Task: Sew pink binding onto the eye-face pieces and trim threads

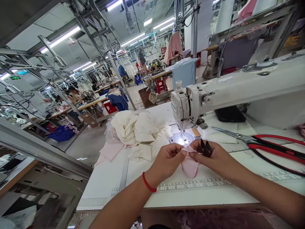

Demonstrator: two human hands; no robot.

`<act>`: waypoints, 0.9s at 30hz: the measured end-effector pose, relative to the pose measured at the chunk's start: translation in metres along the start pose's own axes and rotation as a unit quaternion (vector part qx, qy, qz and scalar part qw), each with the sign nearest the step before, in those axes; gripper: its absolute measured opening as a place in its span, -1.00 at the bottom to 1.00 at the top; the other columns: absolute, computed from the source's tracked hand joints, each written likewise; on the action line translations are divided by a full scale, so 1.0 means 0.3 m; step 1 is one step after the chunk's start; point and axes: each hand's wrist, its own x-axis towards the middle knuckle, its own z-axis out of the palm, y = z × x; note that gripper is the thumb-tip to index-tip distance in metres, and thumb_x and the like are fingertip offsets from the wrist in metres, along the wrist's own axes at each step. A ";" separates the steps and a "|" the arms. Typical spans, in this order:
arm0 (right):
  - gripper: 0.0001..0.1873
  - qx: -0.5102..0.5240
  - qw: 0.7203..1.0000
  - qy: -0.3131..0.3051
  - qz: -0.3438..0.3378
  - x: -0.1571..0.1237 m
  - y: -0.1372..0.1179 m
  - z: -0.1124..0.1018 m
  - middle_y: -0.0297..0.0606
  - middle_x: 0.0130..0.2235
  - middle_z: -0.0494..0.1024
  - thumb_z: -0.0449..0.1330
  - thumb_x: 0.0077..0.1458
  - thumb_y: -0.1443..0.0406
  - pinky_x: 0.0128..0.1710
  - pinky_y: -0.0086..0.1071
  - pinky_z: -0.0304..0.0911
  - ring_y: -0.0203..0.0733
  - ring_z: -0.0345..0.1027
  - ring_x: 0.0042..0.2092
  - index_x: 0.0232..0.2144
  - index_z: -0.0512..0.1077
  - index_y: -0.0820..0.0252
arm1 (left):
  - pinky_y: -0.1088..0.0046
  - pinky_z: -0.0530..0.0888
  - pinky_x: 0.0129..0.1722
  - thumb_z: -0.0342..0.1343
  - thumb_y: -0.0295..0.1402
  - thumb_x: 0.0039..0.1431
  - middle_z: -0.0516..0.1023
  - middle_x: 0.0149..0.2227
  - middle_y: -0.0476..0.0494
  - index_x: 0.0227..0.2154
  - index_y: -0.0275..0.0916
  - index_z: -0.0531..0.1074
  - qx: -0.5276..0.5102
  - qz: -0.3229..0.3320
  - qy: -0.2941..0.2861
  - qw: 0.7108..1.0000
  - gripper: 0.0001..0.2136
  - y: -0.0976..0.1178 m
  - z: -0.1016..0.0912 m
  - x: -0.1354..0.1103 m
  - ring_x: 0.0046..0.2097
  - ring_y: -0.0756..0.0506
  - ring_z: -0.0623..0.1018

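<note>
Between my two hands is a small piece of pink fabric (pixel 190 167), its lower part hanging down in a rounded fold. My left hand (pixel 168 159), with a red cord at the wrist, pinches the fabric's upper edge. The fingers of my right hand (pixel 209 156) pinch the same edge from the other side. Dark thread snips (pixel 206 148) are also tucked in my right hand, blades pointing up. Both hands are just in front of the lit needle plate (pixel 181 138) of a white sewing machine (pixel 186 105), apart from the needle.
Cream fabric (pixel 143 128) is heaped left of the machine, beside pale pink pieces (pixel 111 151). Large red-handled scissors (pixel 269 143) and a black phone-like object (pixel 230 114) lie to the right. A printed ruler (pixel 195 186) runs along the table's front.
</note>
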 end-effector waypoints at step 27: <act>-0.60 -0.279 0.870 -0.057 -0.403 -0.041 0.046 -0.004 -0.23 -0.31 0.64 0.05 0.22 0.56 -0.39 -0.36 0.41 -0.16 0.49 -0.36 -0.06 0.55 0.14 | 0.39 0.34 -0.32 0.33 0.00 0.18 0.45 -0.41 -0.06 -0.39 -0.24 0.44 0.164 -0.014 -0.025 0.986 -0.61 0.009 -0.054 -0.008 -0.35 -0.06 0.39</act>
